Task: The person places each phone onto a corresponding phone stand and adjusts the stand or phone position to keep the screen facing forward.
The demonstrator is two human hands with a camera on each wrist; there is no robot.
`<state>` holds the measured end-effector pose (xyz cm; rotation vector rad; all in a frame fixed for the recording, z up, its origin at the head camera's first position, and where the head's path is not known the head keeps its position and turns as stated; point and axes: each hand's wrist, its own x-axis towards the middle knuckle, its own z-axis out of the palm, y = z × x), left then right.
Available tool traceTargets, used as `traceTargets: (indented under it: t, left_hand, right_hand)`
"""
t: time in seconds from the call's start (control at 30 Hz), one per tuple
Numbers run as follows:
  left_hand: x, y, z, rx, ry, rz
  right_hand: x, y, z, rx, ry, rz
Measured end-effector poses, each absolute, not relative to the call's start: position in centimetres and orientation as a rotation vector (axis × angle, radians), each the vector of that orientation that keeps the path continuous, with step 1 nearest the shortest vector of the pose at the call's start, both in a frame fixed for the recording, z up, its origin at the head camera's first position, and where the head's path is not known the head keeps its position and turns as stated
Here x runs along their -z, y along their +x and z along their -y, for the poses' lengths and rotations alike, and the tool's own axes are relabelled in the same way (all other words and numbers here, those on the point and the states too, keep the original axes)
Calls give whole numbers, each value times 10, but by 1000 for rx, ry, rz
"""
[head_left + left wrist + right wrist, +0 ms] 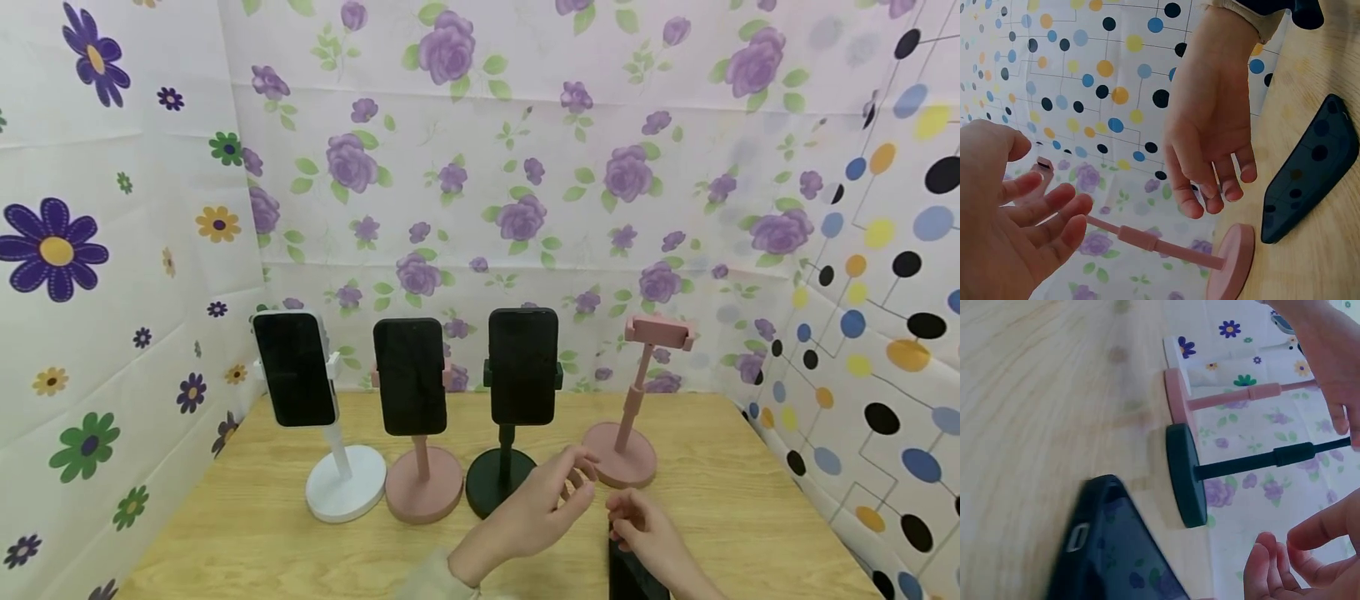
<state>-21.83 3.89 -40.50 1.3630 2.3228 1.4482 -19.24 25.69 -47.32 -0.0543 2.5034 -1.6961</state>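
Observation:
A dark smartphone (pixel 628 575) lies on the table at the front, its screen facing up. Above it hovers my right hand (pixel 651 533), fingers loosely bent; the left wrist view shows this hand (pixel 1210 119) apart from the phone (pixel 1313 169). My left hand (pixel 542 510) hangs in the air in front of the dark green stand, and its relaxed fingers (pixel 1054 219) hold nothing. Behind the hands stands a pink phone stand (pixel 628 454) with a bare clamp (pixel 660 332) on top.
Three more stands are lined up to the left: a white one (pixel 347 487), a pink one (pixel 424 487) and a dark green one (pixel 491 483). Each carries an upright phone with a dark screen (pixel 522 367). Patterned cloths (pixel 480 167) enclose the wooden table (pixel 247 533) at the back and sides.

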Motion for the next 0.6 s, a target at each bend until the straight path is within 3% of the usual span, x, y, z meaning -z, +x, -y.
traceTargets:
  t: [0.6]
  left_hand:
    - [426,-242,-71,-1582,1091,-2296]
  right_hand:
    - [494,-186,-271,1508,114,-2702]
